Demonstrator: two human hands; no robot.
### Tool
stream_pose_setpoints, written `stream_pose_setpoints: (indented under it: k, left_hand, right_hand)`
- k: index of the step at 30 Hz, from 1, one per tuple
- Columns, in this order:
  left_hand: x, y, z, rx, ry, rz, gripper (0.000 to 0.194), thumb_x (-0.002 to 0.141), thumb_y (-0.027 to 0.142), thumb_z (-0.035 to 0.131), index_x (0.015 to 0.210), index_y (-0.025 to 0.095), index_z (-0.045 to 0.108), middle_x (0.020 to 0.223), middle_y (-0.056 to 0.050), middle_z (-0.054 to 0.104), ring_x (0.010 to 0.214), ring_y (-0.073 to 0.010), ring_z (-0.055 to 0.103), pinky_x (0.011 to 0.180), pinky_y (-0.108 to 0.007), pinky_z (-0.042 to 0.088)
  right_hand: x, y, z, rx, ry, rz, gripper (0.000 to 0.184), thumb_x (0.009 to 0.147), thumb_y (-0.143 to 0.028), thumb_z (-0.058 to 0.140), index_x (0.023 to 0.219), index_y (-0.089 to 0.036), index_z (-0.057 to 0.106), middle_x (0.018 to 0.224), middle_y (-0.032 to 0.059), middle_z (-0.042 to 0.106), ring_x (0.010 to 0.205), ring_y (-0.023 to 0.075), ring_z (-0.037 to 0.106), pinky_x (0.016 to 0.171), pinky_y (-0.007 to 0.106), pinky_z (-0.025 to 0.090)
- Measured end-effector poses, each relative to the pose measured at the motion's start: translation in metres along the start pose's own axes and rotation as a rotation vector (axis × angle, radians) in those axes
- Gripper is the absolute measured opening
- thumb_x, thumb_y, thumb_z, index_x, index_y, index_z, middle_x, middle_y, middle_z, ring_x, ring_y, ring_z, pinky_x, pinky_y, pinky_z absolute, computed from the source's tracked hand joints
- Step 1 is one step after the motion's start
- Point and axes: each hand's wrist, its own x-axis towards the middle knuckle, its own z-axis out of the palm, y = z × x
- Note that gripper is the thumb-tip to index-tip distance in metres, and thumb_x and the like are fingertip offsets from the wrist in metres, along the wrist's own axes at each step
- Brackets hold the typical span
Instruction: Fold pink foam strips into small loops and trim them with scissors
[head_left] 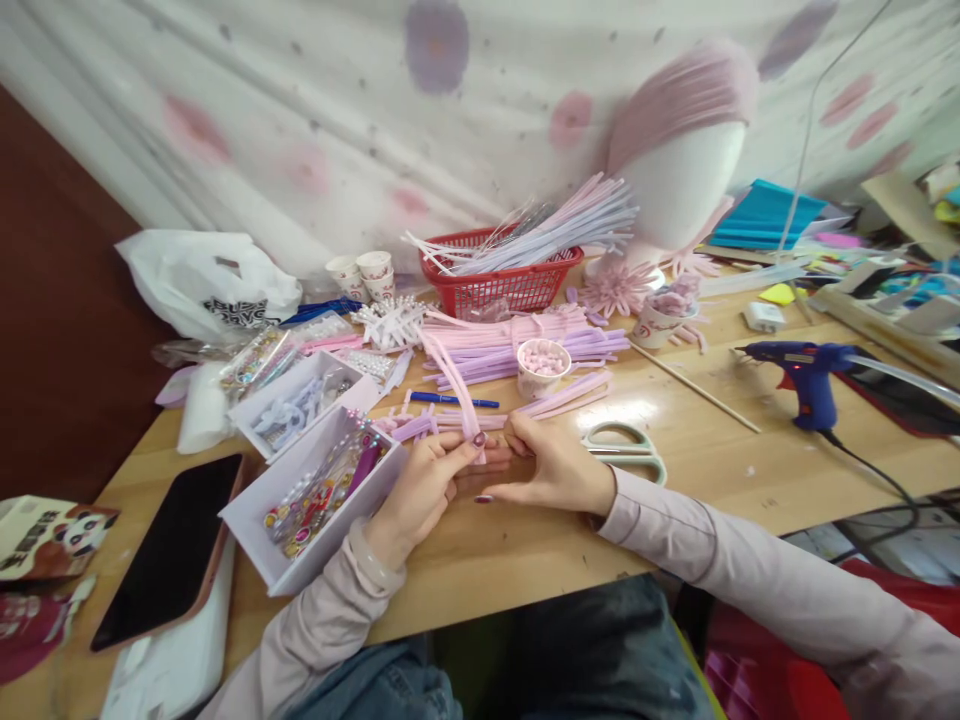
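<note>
My left hand point(431, 480) is closed, pinching pale pink fuzzy stems point(454, 375) between thumb and fingers. The stems stand up from the grip and curve away to the upper left. Close beside it on the right is my right hand point(559, 465), its thumb stretched out and its other fingers bent near the left fingertips. Nothing shows clearly in that hand. Just beyond both hands lie purple and pink fuzzy stems point(517, 355), a blue pen point(454, 400) and a paper cup point(543, 370) of small pink pieces. Pale green scissors point(626, 450) rest right of my right hand.
White boxes of beads point(315, 510) and lilac pieces point(300, 400) stand left, near a phone point(176, 545). A red basket point(502, 285) of stems is at the back. Rightward are a wooden stick point(694, 388), a blue glue gun point(806, 375) with its cord, and a white head form point(686, 185).
</note>
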Motion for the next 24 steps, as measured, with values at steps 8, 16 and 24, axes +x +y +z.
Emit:
stream_pose_setpoints:
  k: [8,16,24]
  left_hand:
    - [0.002,-0.006,0.010,0.035,-0.046,0.048,0.022,0.073,0.027,0.067,0.088,0.010,0.071,0.094,-0.013,0.071,0.100,-0.0268,0.062,0.086,-0.036,0.048]
    - [0.004,-0.008,0.007,0.002,-0.001,0.040,0.020,0.074,0.026,0.068,0.086,0.011,0.070,0.090,-0.012,0.072,0.095,-0.0243,0.065,0.083,-0.033,0.050]
    - [0.000,-0.004,0.001,-0.150,0.015,-0.037,0.015,0.075,0.022,0.067,0.084,0.009,0.066,0.084,-0.012,0.073,0.085,-0.0213,0.068,0.084,-0.031,0.050]
  right_hand:
    - [0.000,0.001,0.005,-0.202,0.061,0.058,0.038,0.075,-0.046,0.057,0.066,-0.020,0.031,0.054,-0.0052,0.040,0.045,0.0072,0.035,0.045,0.019,0.022]
    - [0.001,0.003,-0.009,-0.214,-0.051,-0.024,0.039,0.076,-0.048,0.059,0.068,-0.020,0.034,0.056,-0.0052,0.042,0.046,0.0077,0.036,0.045,0.019,0.024]
    - [-0.037,-0.005,-0.067,-0.418,-0.077,0.178,0.015,0.087,-0.031,0.048,0.078,-0.019,0.047,0.067,0.0009,0.053,0.060,0.0133,0.050,0.057,0.025,0.037]
